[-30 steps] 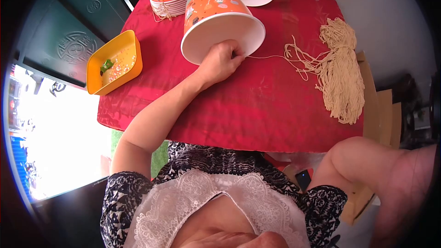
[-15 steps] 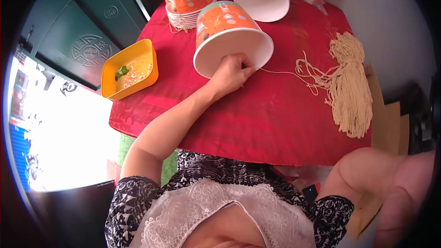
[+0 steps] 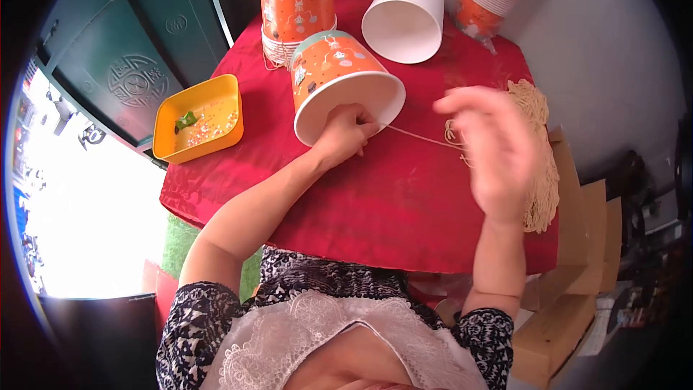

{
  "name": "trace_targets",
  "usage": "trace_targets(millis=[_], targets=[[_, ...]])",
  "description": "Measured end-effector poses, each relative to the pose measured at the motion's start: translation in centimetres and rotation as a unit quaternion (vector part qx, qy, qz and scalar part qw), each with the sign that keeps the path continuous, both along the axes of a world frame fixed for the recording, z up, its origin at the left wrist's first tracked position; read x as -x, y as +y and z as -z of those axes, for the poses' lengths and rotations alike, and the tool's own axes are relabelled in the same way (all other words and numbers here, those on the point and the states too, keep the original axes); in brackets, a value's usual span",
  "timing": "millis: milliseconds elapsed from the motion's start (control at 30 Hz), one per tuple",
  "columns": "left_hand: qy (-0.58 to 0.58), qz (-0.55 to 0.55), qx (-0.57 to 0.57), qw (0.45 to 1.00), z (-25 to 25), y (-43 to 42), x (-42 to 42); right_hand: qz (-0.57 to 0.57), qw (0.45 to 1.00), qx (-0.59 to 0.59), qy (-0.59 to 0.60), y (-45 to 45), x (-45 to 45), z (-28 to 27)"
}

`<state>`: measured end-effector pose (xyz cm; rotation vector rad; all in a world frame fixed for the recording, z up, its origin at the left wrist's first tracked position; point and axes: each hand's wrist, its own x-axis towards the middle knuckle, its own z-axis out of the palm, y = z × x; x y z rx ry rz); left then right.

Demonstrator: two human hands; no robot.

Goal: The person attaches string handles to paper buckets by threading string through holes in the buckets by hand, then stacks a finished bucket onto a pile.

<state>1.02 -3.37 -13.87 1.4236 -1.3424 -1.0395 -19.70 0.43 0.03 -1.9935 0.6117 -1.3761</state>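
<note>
An orange paper bucket (image 3: 332,65) with a grey-green band and white rim lies tilted, its mouth towards me. My left hand (image 3: 346,132) reaches into the mouth. Its thumb and fingers are closed at the lower rim on a thin beige string (image 3: 422,136). The string runs right, towards a thick bundle of beige strings (image 3: 543,177). My right hand (image 3: 498,148), blurred by motion, is raised over the table in front of the bundle. Its fingers are loosely curved and apart, with nothing visible in them, and it hides part of the bundle.
Behind stand a stack of upturned orange buckets (image 3: 297,11), a white bucket (image 3: 404,18) on its side, and a bagged stack of buckets (image 3: 487,0). A yellow tray (image 3: 198,152) with small bits sits left on the red-covered table (image 3: 404,209). Cardboard boxes (image 3: 588,238) are at right.
My right hand has come up from the lower right edge to above the table by the string bundle. My left hand stays at the bucket's rim with the string. The view has shifted slightly.
</note>
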Motion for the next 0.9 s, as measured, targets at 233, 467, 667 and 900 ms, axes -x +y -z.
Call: trace_targets(millis=[233, 467, 667, 900], targets=[[0.009, 0.026, -0.001, 1.0, -0.2, 0.1, -0.3, 0.145, 0.941, 0.013, 0.307, -5.5, -2.5, 9.9], [0.028, 0.041, 0.019, 0.999, 0.4, -0.2, -0.5, -0.027, 0.95, -0.107, 0.292, -6.2, -2.0, 12.4], [-0.006, 0.036, 0.011, 0.999, -0.7, 0.2, -0.1, 0.08, 0.946, 0.125, 0.287, -6.4, -1.8, 13.4], [-0.008, 0.059, -0.002, 0.998, -0.2, 0.6, 0.2, 0.102, 0.959, 0.089, 0.25, -6.3, -2.3, 14.3]])
